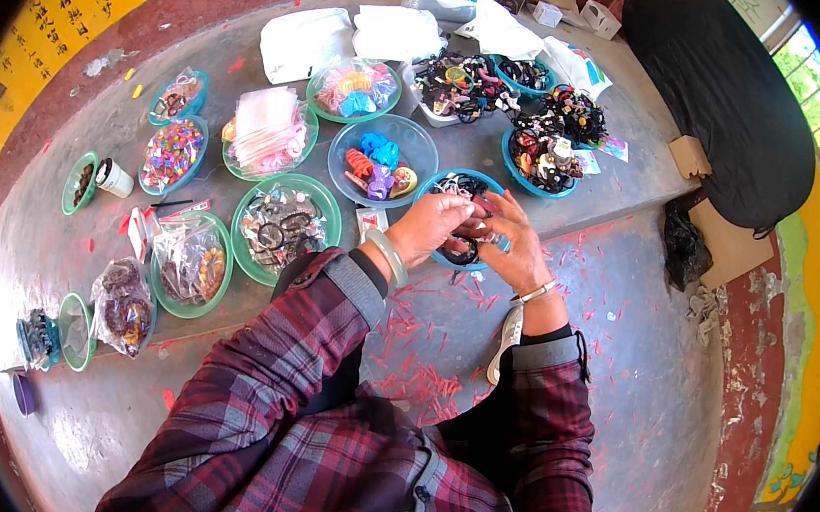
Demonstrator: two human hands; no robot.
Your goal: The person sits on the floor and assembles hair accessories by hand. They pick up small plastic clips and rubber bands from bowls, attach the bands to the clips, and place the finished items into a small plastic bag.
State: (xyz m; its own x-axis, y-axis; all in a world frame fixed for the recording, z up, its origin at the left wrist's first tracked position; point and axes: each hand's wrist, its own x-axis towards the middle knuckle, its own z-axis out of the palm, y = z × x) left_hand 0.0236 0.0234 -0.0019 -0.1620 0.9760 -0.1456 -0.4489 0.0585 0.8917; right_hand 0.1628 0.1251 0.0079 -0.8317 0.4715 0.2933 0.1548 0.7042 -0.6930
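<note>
Dark hair ties (465,251): small looped pieces, held over the blue bowl (436,191) at the near edge of the concrete worktop (625,178). Left hand (430,226) curled shut, pinching a tie; right hand (515,246) closed on the same cluster. Risk, judged: a loosened pinch could drop a tie past the bowl rim onto the floor (616,375), among the red scraps (418,380).

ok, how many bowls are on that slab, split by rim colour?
Green bowls: 6
Teal or blue bowls: 5
Clear bowl: 1
Total: 12
</note>
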